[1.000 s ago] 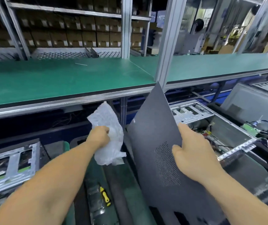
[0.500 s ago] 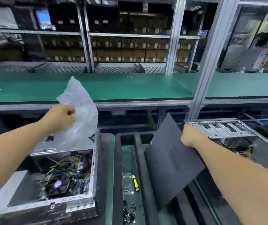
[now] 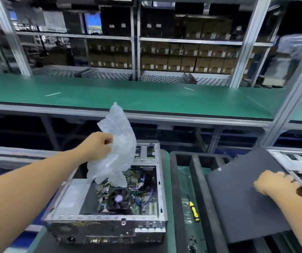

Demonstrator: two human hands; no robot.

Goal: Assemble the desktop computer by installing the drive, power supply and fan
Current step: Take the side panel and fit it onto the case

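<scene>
Crinkled clear plastic bag (image 3: 114, 147): pinched at its left edge by the left hand (image 3: 96, 146), fingers curled round it, arm stretched forward and up from lower left. Bag hangs above the open computer case (image 3: 110, 201).

Black side panel (image 3: 241, 201): tilted, lying across the foam-lined tray (image 3: 199, 189) at right. Right hand (image 3: 272, 182) rests on the panel's right edge, fingers bent over it in a grip; arm enters from lower right.

Open computer case: metal chassis lying on its side at centre-left of the lower bench, interior up. Visible inside: fan (image 3: 118, 199) on the board, blue and coloured cables, grey box in the left part.

Yellow-handled screwdriver (image 3: 194, 211): in a tray channel between case and panel; small dark screws (image 3: 194, 241) scattered near it.

Second case (image 3: 300, 165): far right, partly out of view.

Green-topped bench (image 3: 146, 95): upper level, aluminium posts. Behind it, shelving (image 3: 183, 52) with rows of brown cartons; two lit screens upper left, blurred.
</scene>
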